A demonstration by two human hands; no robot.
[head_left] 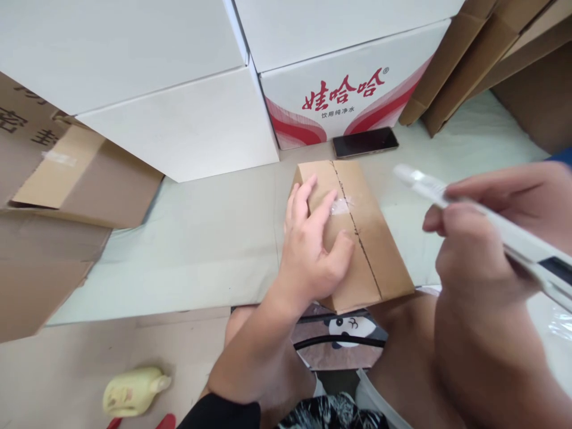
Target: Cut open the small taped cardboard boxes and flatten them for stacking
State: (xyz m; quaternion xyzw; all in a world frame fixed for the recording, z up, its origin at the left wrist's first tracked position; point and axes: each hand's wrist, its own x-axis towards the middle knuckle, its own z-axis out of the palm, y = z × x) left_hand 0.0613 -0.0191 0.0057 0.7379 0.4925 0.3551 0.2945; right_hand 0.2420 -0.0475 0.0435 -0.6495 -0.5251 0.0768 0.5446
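A small brown cardboard box point(373, 238) lies at the near edge of the pale green surface. A dark, jagged line runs along its top, crossed by a piece of clear tape point(341, 206). My left hand point(310, 250) rests on the box's left side, its fingers spread and the thumb toward the line. To the right of the box, my right hand point(487, 232) is raised and closed around a long white pen-shaped tool point(522, 238). The tool's rounded tip points up and left, apart from the box; a dark patch shows near its back end. Its exact kind is unclear.
A black phone point(365, 142) lies beyond the box, against a white carton with red lettering point(348, 101). White cartons point(192, 131) are stacked behind. Brown cardboard boxes point(102, 173) stand left, folded cardboard point(465, 65) right. A yellow bottle point(134, 391) is on the floor.
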